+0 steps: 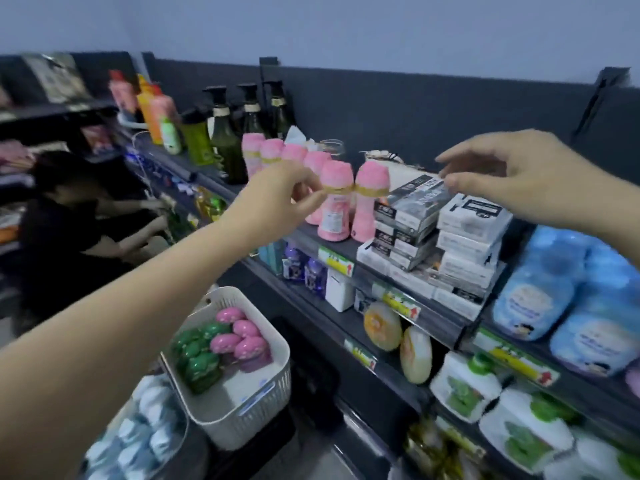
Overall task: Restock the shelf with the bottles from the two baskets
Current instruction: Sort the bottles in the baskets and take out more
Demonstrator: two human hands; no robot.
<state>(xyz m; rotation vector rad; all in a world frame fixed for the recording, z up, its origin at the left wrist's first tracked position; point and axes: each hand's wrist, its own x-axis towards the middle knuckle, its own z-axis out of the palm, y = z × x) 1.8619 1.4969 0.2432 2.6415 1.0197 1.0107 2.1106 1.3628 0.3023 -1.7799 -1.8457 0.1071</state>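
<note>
At the front edge of the upper shelf (348, 247), the left hand (287, 190) pinches a pink bottle (334, 216) at the gold band under its cap. Thumb and forefinger are drawn narrow round the neck, though blur hides how firm the hold is. The bottle stands upright on the shelf, right beside a second pink bottle (370, 202) on its right. Behind the grip, four more pink bottles (294, 155) run back in a row.

Right of the grip, the right hand (512, 178) hovers over stacked boxes (471, 216) with loose, spread fingers, holding nothing. Whether its thumb touches the top box cannot be told.

Below the grip sits a white basket (249, 420), which holds green bottles (197, 358) and pink-capped bottles (242, 341). Lower and further left, a second basket (185, 424) holds white bottles (152, 403). By this showing the pink row looks well begun, yet both baskets are far from empty, so most of the restocking seems left to do.

The boxes press close on the right of the pink row, leaving little bare shelf there, and may need shifting. Dark pump bottles (225, 147) close off the space behind and left of the row. Blue bags (540, 296) fill the shelf further right. Another person (69, 216) crouches well to the left, clear of the reach.
</note>
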